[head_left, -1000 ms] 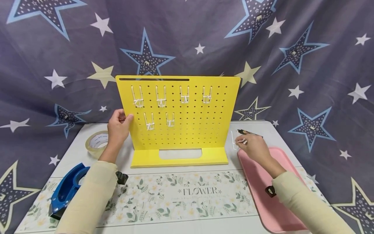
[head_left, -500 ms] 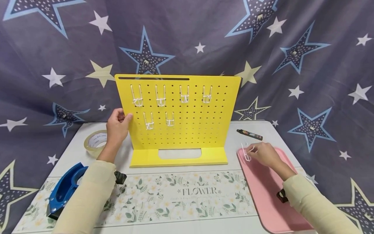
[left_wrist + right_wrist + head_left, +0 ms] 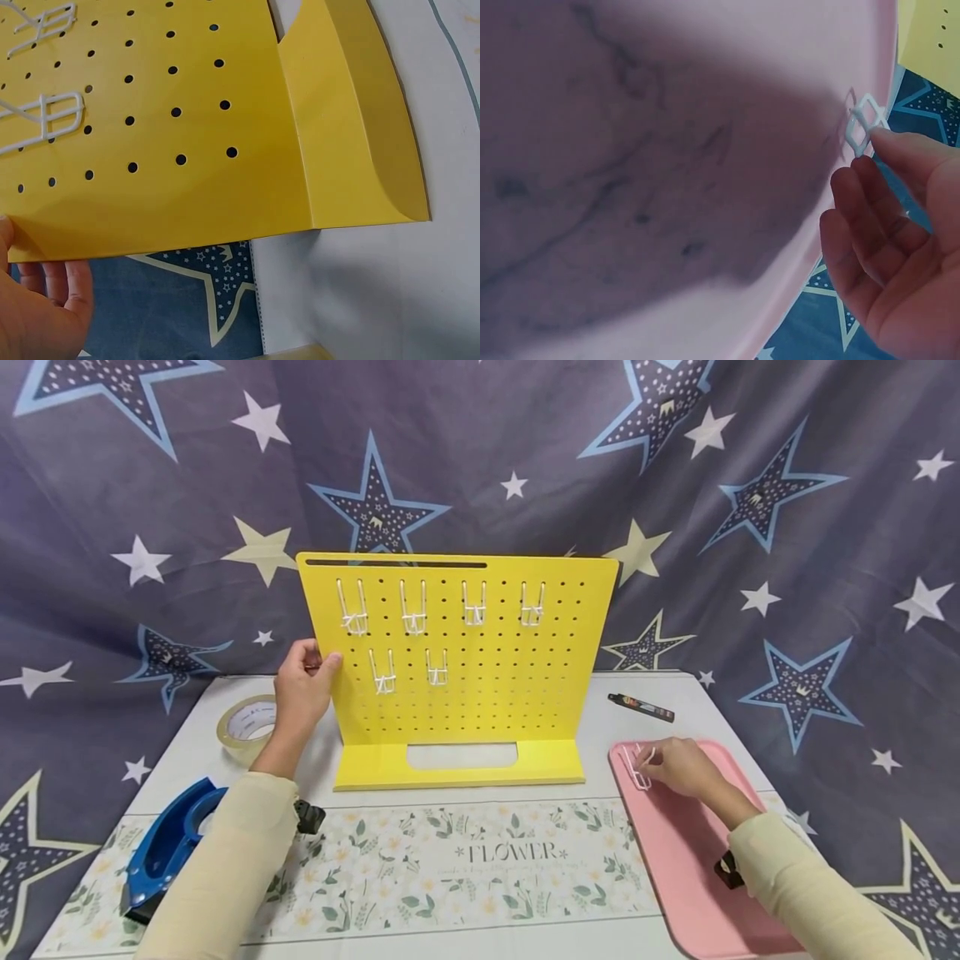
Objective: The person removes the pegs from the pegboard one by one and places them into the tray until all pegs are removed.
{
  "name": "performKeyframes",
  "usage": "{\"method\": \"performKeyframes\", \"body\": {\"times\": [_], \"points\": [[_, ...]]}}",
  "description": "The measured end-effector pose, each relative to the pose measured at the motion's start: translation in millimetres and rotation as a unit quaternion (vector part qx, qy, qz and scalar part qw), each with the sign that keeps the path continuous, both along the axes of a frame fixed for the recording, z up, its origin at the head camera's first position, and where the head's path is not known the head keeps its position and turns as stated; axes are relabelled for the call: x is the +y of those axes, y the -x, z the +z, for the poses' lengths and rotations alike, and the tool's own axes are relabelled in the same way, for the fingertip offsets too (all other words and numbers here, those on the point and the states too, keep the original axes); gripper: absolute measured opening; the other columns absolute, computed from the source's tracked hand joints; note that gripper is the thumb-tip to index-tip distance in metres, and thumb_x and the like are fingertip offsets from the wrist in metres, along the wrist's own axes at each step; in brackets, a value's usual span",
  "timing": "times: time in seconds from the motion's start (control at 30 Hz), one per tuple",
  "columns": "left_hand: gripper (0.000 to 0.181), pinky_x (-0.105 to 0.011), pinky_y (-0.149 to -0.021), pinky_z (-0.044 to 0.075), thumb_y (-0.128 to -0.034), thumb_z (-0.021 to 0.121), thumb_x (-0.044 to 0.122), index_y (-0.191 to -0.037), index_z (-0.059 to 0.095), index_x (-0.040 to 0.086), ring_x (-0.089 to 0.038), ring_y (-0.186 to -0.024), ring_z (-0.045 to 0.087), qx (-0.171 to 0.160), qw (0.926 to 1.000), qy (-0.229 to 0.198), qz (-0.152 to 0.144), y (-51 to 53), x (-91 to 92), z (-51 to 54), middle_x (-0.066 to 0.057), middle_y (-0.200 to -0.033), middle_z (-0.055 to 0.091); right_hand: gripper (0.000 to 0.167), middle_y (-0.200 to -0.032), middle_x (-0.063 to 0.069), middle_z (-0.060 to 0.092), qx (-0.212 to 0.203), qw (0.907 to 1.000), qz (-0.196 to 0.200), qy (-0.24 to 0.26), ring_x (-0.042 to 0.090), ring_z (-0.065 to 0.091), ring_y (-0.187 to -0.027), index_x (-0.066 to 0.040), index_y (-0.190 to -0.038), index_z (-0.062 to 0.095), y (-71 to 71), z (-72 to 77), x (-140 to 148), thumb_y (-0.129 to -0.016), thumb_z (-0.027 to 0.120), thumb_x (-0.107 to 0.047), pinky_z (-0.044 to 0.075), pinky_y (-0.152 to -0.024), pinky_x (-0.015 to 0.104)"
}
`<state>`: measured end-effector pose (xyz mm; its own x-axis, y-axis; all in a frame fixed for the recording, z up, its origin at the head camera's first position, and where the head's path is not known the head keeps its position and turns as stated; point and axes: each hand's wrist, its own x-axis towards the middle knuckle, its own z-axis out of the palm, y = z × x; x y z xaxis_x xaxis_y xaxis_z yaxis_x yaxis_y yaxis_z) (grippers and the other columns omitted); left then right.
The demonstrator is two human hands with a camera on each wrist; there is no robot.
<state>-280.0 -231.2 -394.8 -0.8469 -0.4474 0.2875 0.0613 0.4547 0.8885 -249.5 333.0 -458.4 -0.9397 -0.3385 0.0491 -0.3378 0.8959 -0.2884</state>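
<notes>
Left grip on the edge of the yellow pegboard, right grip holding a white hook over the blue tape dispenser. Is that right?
The place is wrong: the head view shows the right grip holding the white hook over the pink tray. The left grip is on the edge of the yellow pegboard, as stated.

Right fingers (image 3: 847,187) hide part of white hook (image 3: 863,118); pen (image 3: 641,707) lettering illegible.

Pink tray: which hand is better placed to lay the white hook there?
Probably the right hand: it pinches the white hook at the far end of the pink tray, while the left hand grips the yellow pegboard, away from the tray.
</notes>
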Motion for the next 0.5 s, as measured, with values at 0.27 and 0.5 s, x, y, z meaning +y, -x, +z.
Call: {"method": "performKeyframes", "body": {"times": [0.27,0.5], "points": [[0.031,-0.019,-0.075,0.043,-0.0994,0.066,0.029,-0.12,0.059,0.008,-0.009,-0.086,0.052,-0.017,0.9997,0.011,-0.01,-2.7,0.8,-0.9,0.0,-0.098,0.056,0.007,-0.08,-0.006,0.075,-0.019,0.9997,-0.015,0.01,0.009,0.063,-0.075,-0.022,-0.084,0.077,-4.1,-10.2,4,-0.089,0.074,-0.018,0.049,-0.069,0.031],[0.031,-0.019,-0.075,0.043,-0.0998,0.065,0.029,-0.122,0.058,0.008,-0.01,-0.088,0.052,-0.015,0.9998,0.008,-0.004,-1.8,0.3,3.2,0.0,-0.099,0.056,0.004,-0.078,-0.006,0.073,-0.01,0.9999,-0.004,0.01,0.008,0.059,-0.072,-0.019,-0.086,0.076,-0.3,-5.6,3,-0.088,0.074,-0.016,0.048,-0.068,0.03]]}}
